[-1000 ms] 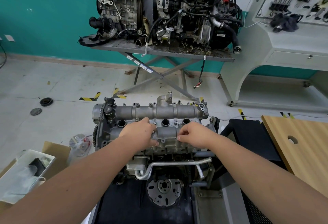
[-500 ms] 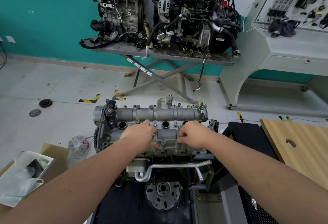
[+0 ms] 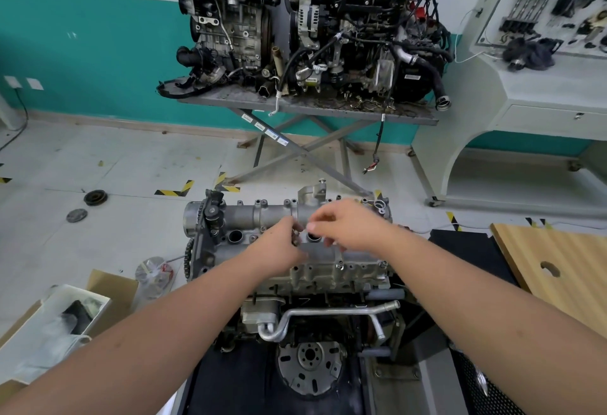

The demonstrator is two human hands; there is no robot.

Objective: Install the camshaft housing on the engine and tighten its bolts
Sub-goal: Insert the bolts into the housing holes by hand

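The grey camshaft housing (image 3: 262, 217) sits on top of the engine (image 3: 328, 280) on the stand in front of me. Several bolts stand in its holes, one on the near edge (image 3: 340, 265). My left hand (image 3: 276, 248) hovers over the middle of the housing, its fingers curled round a few small dark bolts (image 3: 295, 236). Just to its right, my right hand (image 3: 349, 225) is blurred, its thumb and forefinger pinching a bolt at the left hand's fingertips. Both hands hide the housing's centre.
A wooden board with a hole (image 3: 555, 270) lies at the right. A cardboard box holding a white tray (image 3: 62, 313) and a plastic bag (image 3: 152, 275) lie on the floor at the left. Two other engines stand on a scissor table (image 3: 308, 109) behind.
Both hands have left the near edge of the housing and risen to its middle, drawing together. The right hand has moved left toward the left hand's fingertips.
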